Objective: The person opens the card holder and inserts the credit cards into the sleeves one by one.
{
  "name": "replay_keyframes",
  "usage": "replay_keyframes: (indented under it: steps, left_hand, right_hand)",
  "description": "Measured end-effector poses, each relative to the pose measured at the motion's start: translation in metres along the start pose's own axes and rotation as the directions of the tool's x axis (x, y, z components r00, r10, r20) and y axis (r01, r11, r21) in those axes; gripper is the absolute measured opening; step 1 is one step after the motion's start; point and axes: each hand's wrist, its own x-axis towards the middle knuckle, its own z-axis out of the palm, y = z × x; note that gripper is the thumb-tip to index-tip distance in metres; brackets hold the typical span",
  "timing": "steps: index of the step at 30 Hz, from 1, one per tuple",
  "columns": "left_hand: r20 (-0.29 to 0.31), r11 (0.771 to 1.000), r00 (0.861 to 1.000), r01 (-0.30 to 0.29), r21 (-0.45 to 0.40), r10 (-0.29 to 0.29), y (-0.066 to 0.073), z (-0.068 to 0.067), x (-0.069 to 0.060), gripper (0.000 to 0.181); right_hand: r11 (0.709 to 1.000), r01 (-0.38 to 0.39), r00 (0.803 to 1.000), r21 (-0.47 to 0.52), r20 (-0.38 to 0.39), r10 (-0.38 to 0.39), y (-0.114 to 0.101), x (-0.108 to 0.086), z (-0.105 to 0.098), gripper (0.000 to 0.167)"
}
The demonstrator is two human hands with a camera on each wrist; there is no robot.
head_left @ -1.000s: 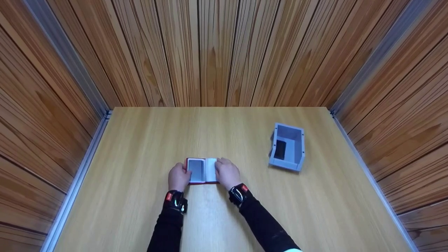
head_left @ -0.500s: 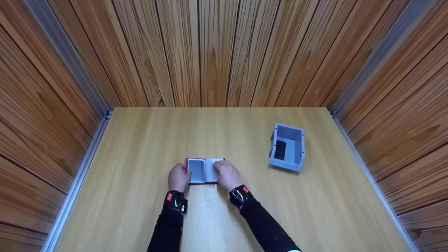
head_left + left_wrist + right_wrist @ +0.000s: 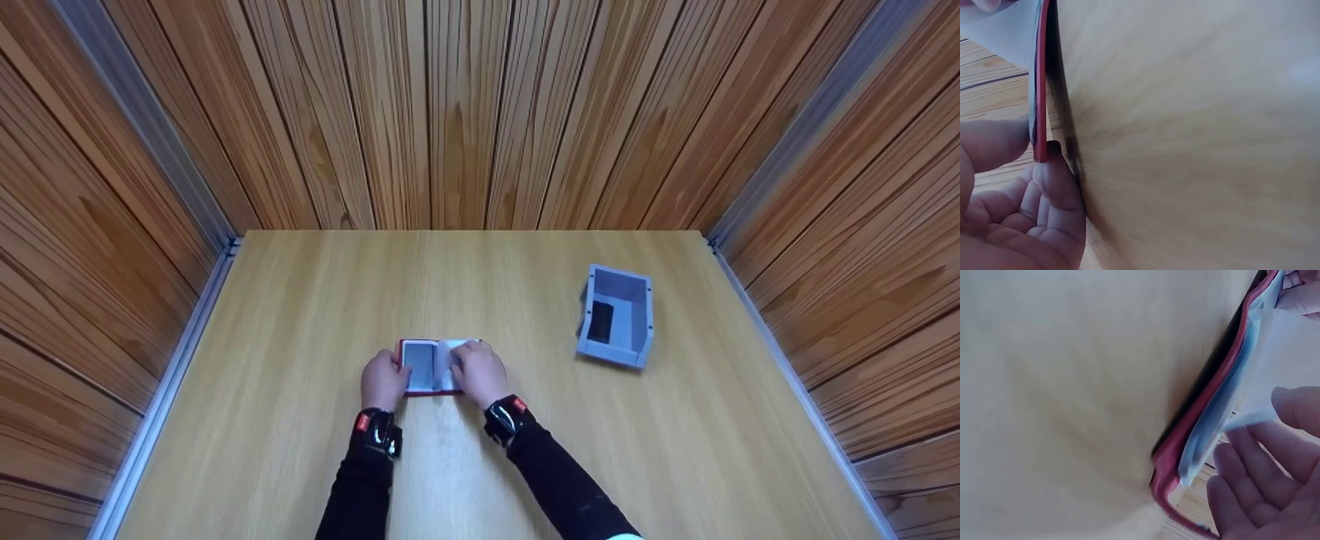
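A small red card holder (image 3: 420,366) lies spread open on the table, with translucent plastic sleeves inside its cover. My left hand (image 3: 383,381) pinches its left edge, thumb on the inner side and fingers beneath; the left wrist view shows the thin red cover (image 3: 1041,107) between them. At the right half, my right hand (image 3: 481,373) pinches one whitish sleeve (image 3: 1283,354) between thumb and fingers. That sleeve stands raised from the stack of others, seen in the right wrist view. The right hand hides part of the right cover in the head view.
A grey plastic bin (image 3: 634,352) stands on the table (image 3: 525,292) to the right, with a dark patch or item at its left inside. Wood-panelled walls (image 3: 465,112) and metal rails (image 3: 180,345) border the table.
My right hand has shifted slightly left, drawing a sleeve up and toward the holder's middle. The left hand keeps its grip in place, and the bin has not moved.
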Motion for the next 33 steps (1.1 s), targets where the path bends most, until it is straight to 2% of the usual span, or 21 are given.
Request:
replay_keyframes:
  steps: [7,11,14,21,27,33]
  left_hand:
    - [-0.004,1.000,1.000,-0.013,-0.005,0.013,0.000,0.000,-0.001,0.014]
    - [-0.008,1.000,1.000,-0.020,0.000,0.020,0.000,0.000,-0.001,0.015]
    - [-0.012,1.000,1.000,-0.025,0.004,0.025,0.000,0.000,-0.001,0.015]
    - [-0.028,0.999,0.998,-0.052,-0.006,0.051,-0.002,0.000,-0.001,0.015]
    - [-0.027,0.998,0.998,-0.053,-0.017,0.052,-0.004,0.000,-0.001,0.013]
    - [-0.034,0.998,0.997,-0.064,-0.030,0.063,-0.005,0.000,-0.001,0.008]
  right_hand:
    - [0.985,-0.109,0.987,0.135,-0.103,0.124,-0.005,0.007,0.003,0.032]
    - [0.966,-0.149,0.979,0.210,-0.110,0.175,-0.007,0.010,0.005,0.039]
    - [0.970,-0.130,0.983,0.207,-0.097,0.153,-0.008,0.010,0.009,0.035]
    - [0.988,0.013,0.999,0.154,-0.039,-0.007,-0.010,0.007,0.014,0.025]
    - [0.991,0.030,0.997,0.131,0.063,-0.038,-0.013,0.008,0.013,0.024]
    - [0.993,0.094,0.994,0.075,0.052,-0.098,-0.016,0.008,0.014,0.020]
